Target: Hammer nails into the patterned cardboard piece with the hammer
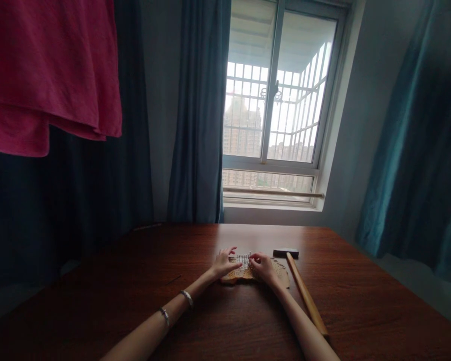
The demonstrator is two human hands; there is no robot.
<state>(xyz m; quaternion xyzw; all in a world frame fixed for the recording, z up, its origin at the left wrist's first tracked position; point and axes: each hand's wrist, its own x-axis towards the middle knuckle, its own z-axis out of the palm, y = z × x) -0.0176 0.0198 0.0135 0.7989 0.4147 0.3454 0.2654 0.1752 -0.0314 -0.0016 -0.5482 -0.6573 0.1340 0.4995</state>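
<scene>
Your left hand (pixel 225 261) is at the left end of the spotted board (pixel 242 274), fingers spread, grasping nothing visible, its thumb reaching toward a row of upright nails (pixel 244 259); your right hand (pixel 262 265) is at the right end of that row, thumb and fingertips pinched about the rightmost nail (pixel 250 254); how firm your pinch is cannot be told.

Board location: flat on the brown table (pixel 218 326), between and under your hands; dark slanted marks along its far edge, right of your right hand, too small to identify.

Hammer (pixel 306 293) lies right of the board, head away from you, handle running back beside your right forearm; two bracelets (pixel 188 298) on your left forearm; beyond the table, a barred window (pixel 244 162) and a blue curtain (pixel 199 115); pink cloth (pixel 60 65) hangs upper left.
</scene>
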